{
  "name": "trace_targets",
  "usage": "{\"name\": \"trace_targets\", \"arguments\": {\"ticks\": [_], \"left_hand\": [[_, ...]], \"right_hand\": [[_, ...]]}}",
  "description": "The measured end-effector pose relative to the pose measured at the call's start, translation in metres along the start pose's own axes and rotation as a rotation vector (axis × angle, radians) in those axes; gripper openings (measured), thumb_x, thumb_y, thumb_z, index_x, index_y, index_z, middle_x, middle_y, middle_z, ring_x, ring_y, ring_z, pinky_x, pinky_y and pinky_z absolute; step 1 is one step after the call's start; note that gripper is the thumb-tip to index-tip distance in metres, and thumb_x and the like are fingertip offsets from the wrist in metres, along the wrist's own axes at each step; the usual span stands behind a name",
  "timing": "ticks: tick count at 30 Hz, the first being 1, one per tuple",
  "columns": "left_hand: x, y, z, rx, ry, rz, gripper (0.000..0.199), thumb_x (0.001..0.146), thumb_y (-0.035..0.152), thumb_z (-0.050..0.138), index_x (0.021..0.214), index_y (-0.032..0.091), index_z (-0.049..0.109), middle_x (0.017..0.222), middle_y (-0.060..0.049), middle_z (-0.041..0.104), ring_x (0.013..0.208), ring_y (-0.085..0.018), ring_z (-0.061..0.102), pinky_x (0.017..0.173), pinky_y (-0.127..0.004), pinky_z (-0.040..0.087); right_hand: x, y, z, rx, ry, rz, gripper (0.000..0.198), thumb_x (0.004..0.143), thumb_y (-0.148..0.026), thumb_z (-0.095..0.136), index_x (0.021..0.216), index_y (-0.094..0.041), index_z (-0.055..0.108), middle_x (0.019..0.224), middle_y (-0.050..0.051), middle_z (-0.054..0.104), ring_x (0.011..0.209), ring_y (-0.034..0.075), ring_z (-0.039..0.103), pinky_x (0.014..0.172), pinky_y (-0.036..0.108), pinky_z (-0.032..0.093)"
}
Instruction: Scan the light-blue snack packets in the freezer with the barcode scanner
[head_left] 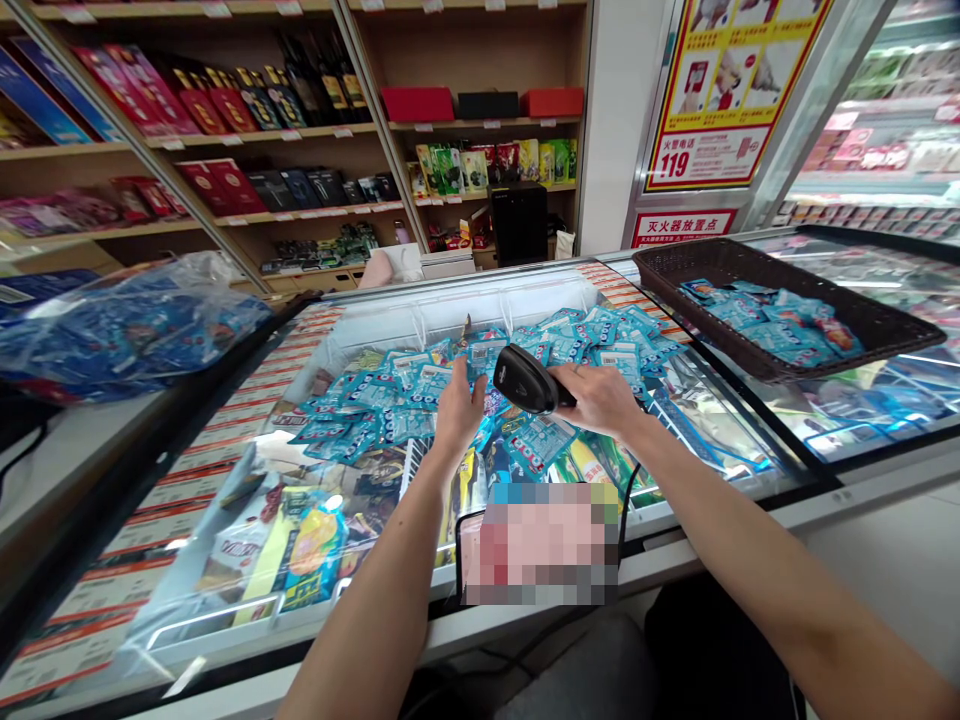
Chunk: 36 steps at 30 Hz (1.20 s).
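My right hand [600,398] grips the handle of a black barcode scanner [525,378], its head tilted toward my left hand. My left hand [459,405] is closed, thumb and fingers pinching a small blue snack packet [486,355] whose white barcode label faces me. More blue packets [405,375] lie in a loose spread around both hands, on the glass lid of a chest freezer [247,560]. In front of me a phone-like device [540,545], its screen blurred out, rests at the freezer's near edge. A black cable hangs below my right hand.
A dark brown basket [892,325] with several blue packets stands at the right. On the left lies a clear plastic bag [135,335] full of blue packets. Behind the freezer are wooden shelves [480,125] with boxes, bottles and pouches, beside a fire-safety poster [712,150].
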<state>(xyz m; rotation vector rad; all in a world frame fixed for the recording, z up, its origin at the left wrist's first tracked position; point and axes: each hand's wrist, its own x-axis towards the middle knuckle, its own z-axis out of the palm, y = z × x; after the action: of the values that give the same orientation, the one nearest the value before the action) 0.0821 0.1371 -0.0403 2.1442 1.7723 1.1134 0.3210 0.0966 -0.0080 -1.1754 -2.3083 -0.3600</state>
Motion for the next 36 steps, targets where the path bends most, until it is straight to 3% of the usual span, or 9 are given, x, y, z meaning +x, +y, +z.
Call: {"name": "trace_targets", "arguments": {"ticks": [9, 19, 27, 31, 36], "left_hand": [[0.000, 0.001, 0.001, 0.010, 0.025, 0.016, 0.052, 0.088, 0.037, 0.039, 0.134, 0.015, 0.031, 0.106, -0.014, 0.058, 0.096, -0.024, 0.057, 0.082, -0.036, 0.044], [0.000, 0.002, 0.000, 0.047, 0.015, 0.026, 0.046, 0.088, 0.034, 0.038, 0.130, 0.014, 0.034, 0.096, -0.012, 0.060, 0.084, -0.023, 0.060, 0.071, -0.033, 0.044], [0.000, 0.001, -0.002, 0.079, 0.055, 0.042, 0.049, 0.088, 0.037, 0.038, 0.131, 0.015, 0.033, 0.104, -0.014, 0.061, 0.087, -0.023, 0.061, 0.072, -0.032, 0.044], [0.004, -0.003, -0.012, 0.152, 0.166, -0.060, 0.052, 0.086, 0.038, 0.039, 0.131, 0.012, 0.034, 0.105, -0.016, 0.061, 0.093, -0.026, 0.060, 0.079, -0.036, 0.044], [0.005, -0.011, -0.024, 0.327, 0.234, -0.232, 0.054, 0.085, 0.036, 0.038, 0.132, 0.008, 0.033, 0.092, -0.016, 0.064, 0.092, -0.030, 0.061, 0.090, -0.047, 0.038]], "right_hand": [[0.000, 0.000, 0.000, 0.020, -0.007, -0.012, 0.036, 0.082, -0.042, 0.050, 0.108, -0.018, 0.057, 0.090, 0.005, 0.066, 0.074, 0.016, 0.059, 0.059, 0.028, 0.036], [-0.001, 0.001, 0.000, 0.043, 0.018, -0.034, 0.037, 0.080, -0.042, 0.053, 0.106, -0.017, 0.057, 0.088, 0.005, 0.067, 0.073, 0.016, 0.059, 0.058, 0.028, 0.035], [-0.001, 0.001, 0.001, 0.025, 0.041, -0.029, 0.036, 0.081, -0.042, 0.052, 0.106, -0.017, 0.057, 0.086, 0.005, 0.066, 0.071, 0.016, 0.059, 0.057, 0.028, 0.033], [-0.002, 0.002, 0.000, 0.010, 0.065, 0.005, 0.035, 0.082, -0.042, 0.049, 0.104, -0.017, 0.058, 0.083, 0.005, 0.066, 0.068, 0.016, 0.058, 0.056, 0.028, 0.031], [-0.002, 0.004, 0.000, 0.005, 0.074, 0.029, 0.035, 0.082, -0.042, 0.048, 0.105, -0.017, 0.058, 0.086, 0.004, 0.067, 0.070, 0.015, 0.059, 0.055, 0.028, 0.031]]}}
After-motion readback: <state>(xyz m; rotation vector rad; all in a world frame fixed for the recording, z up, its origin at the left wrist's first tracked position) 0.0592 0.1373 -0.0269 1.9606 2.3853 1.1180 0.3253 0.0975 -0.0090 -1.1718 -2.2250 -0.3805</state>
